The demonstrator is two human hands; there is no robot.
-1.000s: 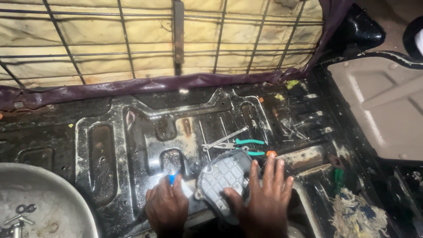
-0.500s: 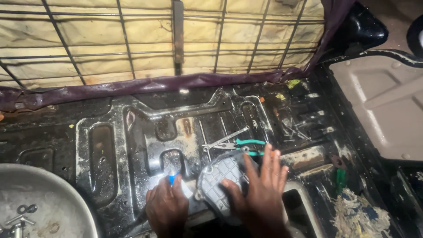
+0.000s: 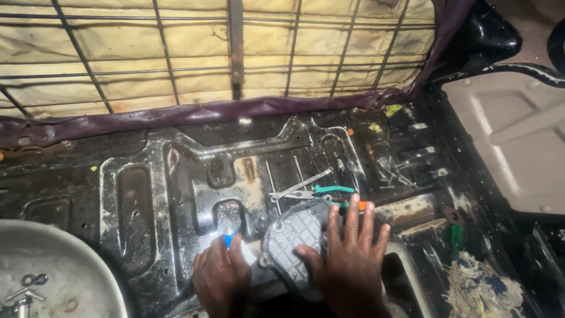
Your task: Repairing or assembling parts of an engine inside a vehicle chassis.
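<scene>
The right hand (image 3: 350, 259) lies flat, fingers spread, on the lower right part of a round grey ribbed cover (image 3: 294, 242) set over an opening in the black metal floor pan (image 3: 176, 194). Compared with half a second ago, the hand sits lower and farther right on the cover, so more of the ribbed face is exposed; the cover itself appears unmoved. The left hand (image 3: 222, 278) stays closed around a small blue-tipped light (image 3: 229, 238), its beam falling on the pan just left of the cover. Green-handled pliers (image 3: 315, 192) lie just beyond the fingertips. A steel bowl (image 3: 76, 277) holding small hardware sits at lower left. The seating of the cover thus appears to be under check by palm pressure.
</scene>
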